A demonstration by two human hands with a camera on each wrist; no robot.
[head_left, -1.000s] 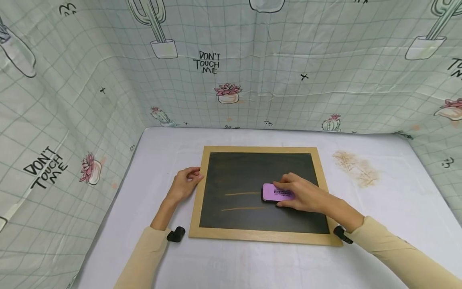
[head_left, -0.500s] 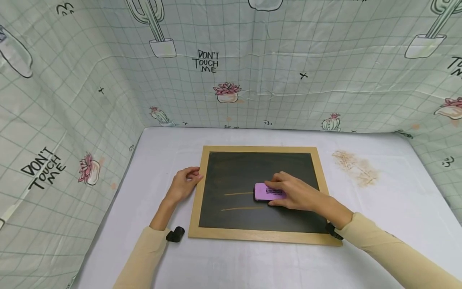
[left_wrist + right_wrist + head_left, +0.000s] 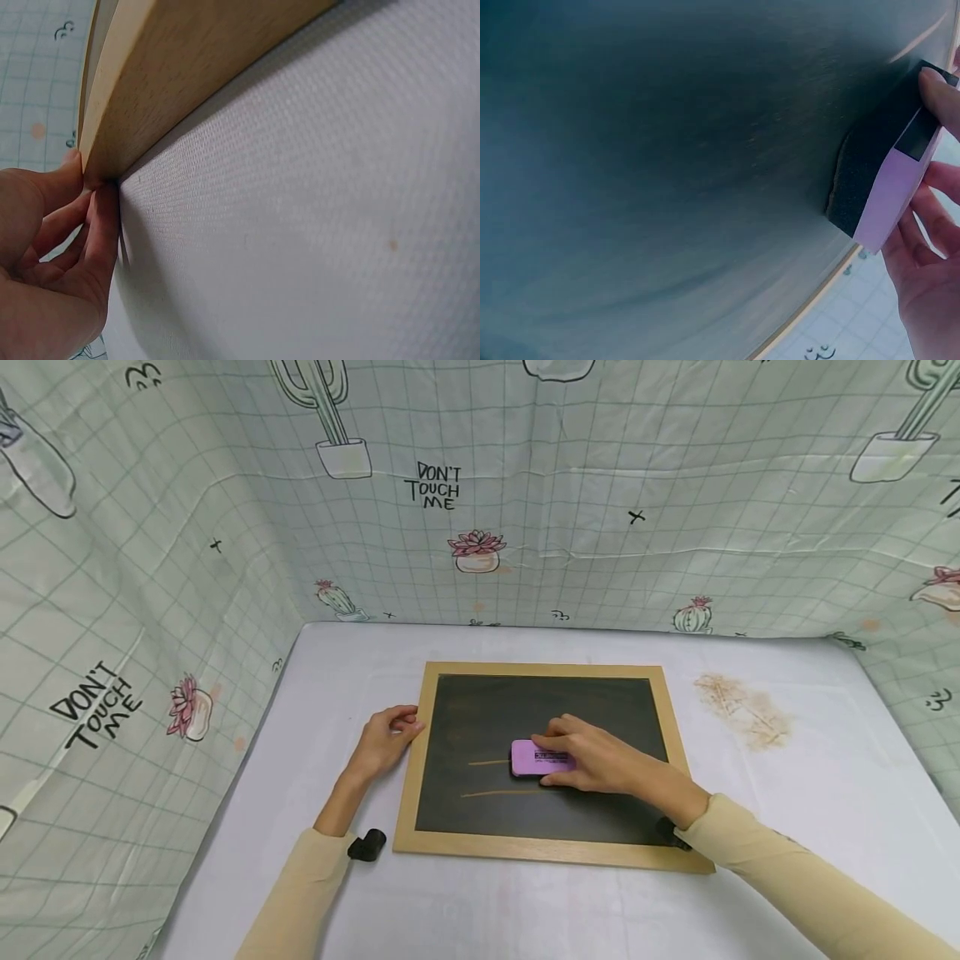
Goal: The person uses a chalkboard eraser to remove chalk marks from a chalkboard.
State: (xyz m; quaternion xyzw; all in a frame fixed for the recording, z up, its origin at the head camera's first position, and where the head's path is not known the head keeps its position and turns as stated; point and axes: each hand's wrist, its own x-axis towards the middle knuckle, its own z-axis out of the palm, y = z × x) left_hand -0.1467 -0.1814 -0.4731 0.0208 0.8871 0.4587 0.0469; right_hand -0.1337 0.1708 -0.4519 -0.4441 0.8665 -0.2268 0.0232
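The right hand (image 3: 596, 762) grips a purple eraser (image 3: 528, 758), thumb along its near side and fingers over its far side. The eraser lies on the board (image 3: 525, 706) at the right hand's fingertips, its free end facing the left hand (image 3: 380, 745). The left hand pinches the wooden frame (image 3: 487, 845) at the board's left edge, thumb against the wood, the other fingers curled in just beside it. Between the hands run two orange lines: the upper line (image 3: 487, 763) meets the eraser's free end, and the lower line (image 3: 497, 793) ends near the right thumb. Beyond the right hand, off the board, a brown smudge (image 3: 746, 712) marks the white table (image 3: 480, 914). Past both hands rises a cactus-print cloth (image 3: 555, 485).
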